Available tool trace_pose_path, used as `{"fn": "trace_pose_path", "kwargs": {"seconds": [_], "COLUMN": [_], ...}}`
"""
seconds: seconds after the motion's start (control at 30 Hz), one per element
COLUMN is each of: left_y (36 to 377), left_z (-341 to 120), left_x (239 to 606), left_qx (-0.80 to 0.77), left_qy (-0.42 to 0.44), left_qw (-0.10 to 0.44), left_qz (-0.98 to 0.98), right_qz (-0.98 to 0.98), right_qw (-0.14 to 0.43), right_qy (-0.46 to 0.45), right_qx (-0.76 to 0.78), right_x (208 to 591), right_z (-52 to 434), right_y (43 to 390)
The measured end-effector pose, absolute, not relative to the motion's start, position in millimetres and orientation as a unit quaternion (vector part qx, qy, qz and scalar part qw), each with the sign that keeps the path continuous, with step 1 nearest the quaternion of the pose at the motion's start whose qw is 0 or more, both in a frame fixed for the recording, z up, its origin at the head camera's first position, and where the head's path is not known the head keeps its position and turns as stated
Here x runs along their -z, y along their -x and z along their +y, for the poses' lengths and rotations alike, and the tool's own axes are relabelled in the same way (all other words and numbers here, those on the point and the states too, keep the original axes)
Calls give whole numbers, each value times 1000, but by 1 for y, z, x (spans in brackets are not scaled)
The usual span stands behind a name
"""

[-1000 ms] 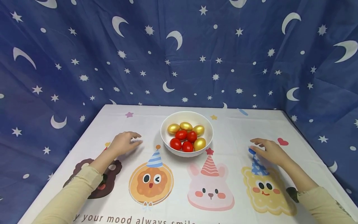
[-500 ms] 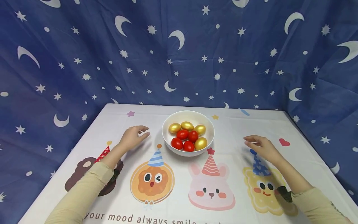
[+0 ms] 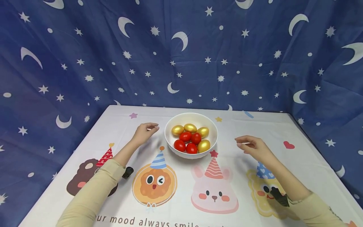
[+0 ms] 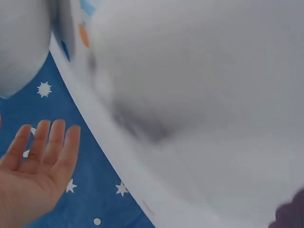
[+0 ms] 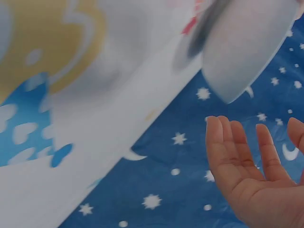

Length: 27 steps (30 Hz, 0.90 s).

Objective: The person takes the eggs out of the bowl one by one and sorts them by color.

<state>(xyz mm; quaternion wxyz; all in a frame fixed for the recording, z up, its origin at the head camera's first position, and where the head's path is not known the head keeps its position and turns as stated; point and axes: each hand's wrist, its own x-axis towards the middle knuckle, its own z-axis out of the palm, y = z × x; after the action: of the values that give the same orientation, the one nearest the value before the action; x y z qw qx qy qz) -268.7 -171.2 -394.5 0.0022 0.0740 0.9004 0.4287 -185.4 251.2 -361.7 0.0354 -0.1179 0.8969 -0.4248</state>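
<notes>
Two bare hands hover either side of a round white ceramic bowl (image 3: 191, 135) that sits mid-table on a white cartoon-printed tablecloth (image 3: 244, 126). Left hand (image 3: 144, 132) just beside the bowl's left rim, not touching; fingers loosely extended and apart, holding nothing. Right hand (image 3: 253, 146) farther off to the bowl's right, well apart from it, fingers relaxed and spread, palm empty. Inside the bowl: four shiny gold eggs (image 3: 190, 127) along the back and right, four glossy red eggs (image 3: 185, 136) toward the front; lower parts of the eggs hidden by the bowl wall. Left wrist view blurred: open palm (image 4: 33, 178) with straight fingers, bowl only a pale smear at top left. Right wrist view likewise soft: open palm (image 5: 251, 175), bowl's underside (image 5: 244, 47) cut off by the frame. Behind the bowl hangs a dark blue star-and-moon cloth backdrop (image 3: 181, 53).
</notes>
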Motion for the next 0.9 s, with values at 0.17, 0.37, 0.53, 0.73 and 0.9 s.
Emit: {"fn": "trace_pose_path", "kwargs": {"seconds": [0.17,0.37,0.53,0.73,0.9], "left_y": [271,276,280,282,282], "left_z": [-166,-163,-161,-153,-147], "left_x": [390,389,391,393,392], "left_qx": [-538,-635,-672,-691,-683], "left_qy": [6,70,99,106,109], "left_qw": [86,162,209,236,246], "left_qz": [839,752,704,675,679], "right_qz": [892,888,882,872,869], "right_qw": [24,14,13,26,38], "right_qy": [138,159,177,194,208], "right_qx": [431,432,437,449,446], "right_x": [355,350,346,339,336], "right_z": [238,224,214,200,183], "right_y": [183,183,185,189,195]}}
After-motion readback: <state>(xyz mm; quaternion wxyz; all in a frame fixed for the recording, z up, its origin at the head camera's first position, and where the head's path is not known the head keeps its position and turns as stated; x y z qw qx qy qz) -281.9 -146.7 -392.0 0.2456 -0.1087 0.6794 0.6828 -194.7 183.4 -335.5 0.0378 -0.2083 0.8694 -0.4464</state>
